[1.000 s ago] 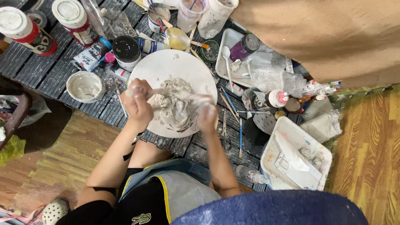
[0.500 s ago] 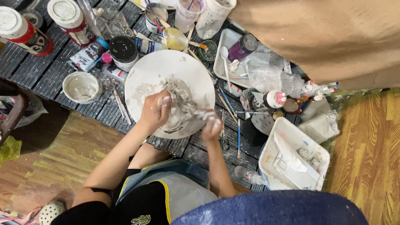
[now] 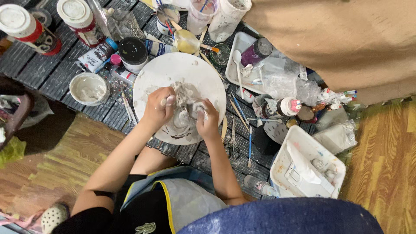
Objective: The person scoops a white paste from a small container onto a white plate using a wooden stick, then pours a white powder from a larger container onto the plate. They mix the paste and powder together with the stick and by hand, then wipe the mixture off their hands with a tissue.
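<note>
Closest to me is my blue-grey apron with its yellow edge [image 3: 182, 199] over my lap. My forearms reach out from there to the round white turntable board [image 3: 164, 71], smeared with grey slip, which rests on the dark slatted table [image 3: 39, 65]. In the board's near half sits the lump of wet grey clay [image 3: 185, 106]. My left hand [image 3: 158, 108] is curled against the lump's left side, fingers bent and coated in clay; whether they pinch anything I cannot tell. My right hand [image 3: 208, 121] is pressed on the lump's right side, fingers folded over it.

Just right of the board lie thin brushes and modelling tools [image 3: 242, 125]. Left of it stands a small white bowl of pale slip [image 3: 89, 89]. Further right sits a white rectangular plastic tub [image 3: 307, 167]. Beyond the board are a black-lidded jar [image 3: 133, 52] and two red canisters with white lids [image 3: 26, 28].
</note>
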